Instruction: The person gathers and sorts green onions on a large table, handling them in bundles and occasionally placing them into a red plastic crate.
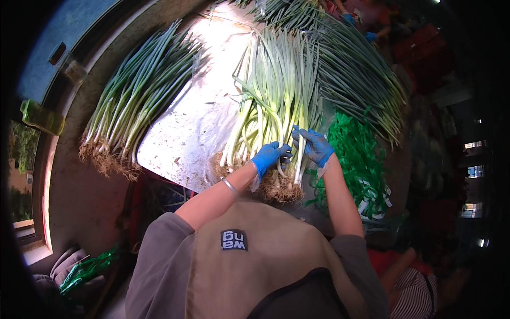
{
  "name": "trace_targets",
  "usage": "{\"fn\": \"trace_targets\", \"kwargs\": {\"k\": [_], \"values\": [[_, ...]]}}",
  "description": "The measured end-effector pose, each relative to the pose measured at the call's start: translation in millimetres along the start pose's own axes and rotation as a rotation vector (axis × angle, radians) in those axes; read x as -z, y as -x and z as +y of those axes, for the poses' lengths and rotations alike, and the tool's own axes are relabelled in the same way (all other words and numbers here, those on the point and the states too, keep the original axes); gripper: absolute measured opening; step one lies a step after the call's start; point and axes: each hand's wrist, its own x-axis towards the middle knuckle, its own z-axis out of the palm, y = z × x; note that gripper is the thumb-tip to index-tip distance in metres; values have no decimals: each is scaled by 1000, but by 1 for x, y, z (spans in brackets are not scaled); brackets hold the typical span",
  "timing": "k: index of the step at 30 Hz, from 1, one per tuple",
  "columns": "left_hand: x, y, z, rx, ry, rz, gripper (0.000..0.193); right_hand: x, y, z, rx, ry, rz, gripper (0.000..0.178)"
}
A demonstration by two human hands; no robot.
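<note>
A thick pile of green onions (281,95) lies in front of me, leaves pointing away and root ends (284,192) toward my apron. My left hand (270,158), in a blue glove, has its fingers curled round a green onion's white stem just above the roots. At the right side of the same pile, my gloved right hand (317,146) pinches another pale stem between thumb and fingers. The gloves hide part of both stems.
Another bunch of green onions (135,98) lies at the left; more (356,74) are piled at the right. Green ribbon-like ties (356,159) are heaped beside my right forearm. Clear plastic film (212,122) covers part of the pale tabletop (178,141). Another person's gloved hand (370,36) shows at the far right.
</note>
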Motion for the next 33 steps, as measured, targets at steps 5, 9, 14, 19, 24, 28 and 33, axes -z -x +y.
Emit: {"fn": "trace_targets", "kwargs": {"k": [5, 9, 14, 19, 24, 28, 33], "values": [[-17, 2, -8, -259, -297, -34, 24, -34, -14, 10, -64, 42, 80, 35], [-24, 7, -7, -228, -421, -189, 20, -31, -18, 5, -191, -52, -159, 41], [-33, 14, -11, -37, -512, -244, 43, -28, 33, -12, -171, 371, -190, 42], [-7, 0, 5, 61, -141, -126, 36, -29, 134, -15, -307, 410, 13, 33], [19, 27, 25, 216, -628, -382, 41, 13, 194, 13, -477, 512, 48, 37], [35, 22, 38, -17, -772, -256, 32, 37, 212, 35, -511, 457, 71, 36], [89, -40, 83, -730, -1208, 481, 18, 41, 209, 39, -482, 459, 35, 36]]}}
